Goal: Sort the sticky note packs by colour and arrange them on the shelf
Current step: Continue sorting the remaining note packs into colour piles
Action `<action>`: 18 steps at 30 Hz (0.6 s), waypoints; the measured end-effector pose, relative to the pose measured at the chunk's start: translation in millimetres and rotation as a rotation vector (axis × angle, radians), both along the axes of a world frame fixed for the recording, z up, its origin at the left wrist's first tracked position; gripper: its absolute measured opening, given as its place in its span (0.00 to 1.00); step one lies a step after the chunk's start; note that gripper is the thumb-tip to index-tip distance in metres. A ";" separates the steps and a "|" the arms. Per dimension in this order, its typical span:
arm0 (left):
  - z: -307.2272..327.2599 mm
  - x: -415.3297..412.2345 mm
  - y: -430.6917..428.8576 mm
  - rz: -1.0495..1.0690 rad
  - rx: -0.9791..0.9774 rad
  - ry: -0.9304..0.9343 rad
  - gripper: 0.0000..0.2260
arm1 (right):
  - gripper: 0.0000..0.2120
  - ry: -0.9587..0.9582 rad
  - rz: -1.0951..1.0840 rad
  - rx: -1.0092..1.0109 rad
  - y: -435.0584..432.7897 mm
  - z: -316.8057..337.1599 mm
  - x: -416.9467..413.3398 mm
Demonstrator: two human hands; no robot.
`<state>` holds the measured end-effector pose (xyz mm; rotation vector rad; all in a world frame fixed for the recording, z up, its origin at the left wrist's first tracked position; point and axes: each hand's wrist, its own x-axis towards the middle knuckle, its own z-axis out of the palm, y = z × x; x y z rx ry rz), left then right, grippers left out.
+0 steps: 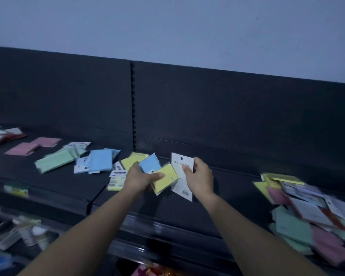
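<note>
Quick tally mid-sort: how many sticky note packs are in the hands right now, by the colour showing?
Blue pack, in the left hand: 1
Yellow pack, in the left hand: 1
White-backed pack, in the right hand: 1
Total: 3

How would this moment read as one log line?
left hand: holds blue pack, yellow pack | right hand: holds white-backed pack | unsorted pile: right
</note>
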<state>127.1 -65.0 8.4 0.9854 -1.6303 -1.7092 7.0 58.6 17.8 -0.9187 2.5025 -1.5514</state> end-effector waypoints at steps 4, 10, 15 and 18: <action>-1.5 31.7 -32.6 0.071 -0.007 -0.033 0.25 | 0.10 0.021 0.060 0.043 -37.5 0.1 26.6; -6.4 58.7 -77.9 0.093 -0.076 -0.109 0.20 | 0.11 0.063 0.075 0.072 -85.3 1.7 55.2; -22.3 58.2 -120.3 0.096 -0.058 -0.165 0.08 | 0.10 0.117 0.026 0.108 -116.8 0.9 65.3; -33.5 57.3 -142.7 0.066 -0.071 -0.187 0.04 | 0.07 0.139 -0.005 0.115 -132.2 0.5 70.1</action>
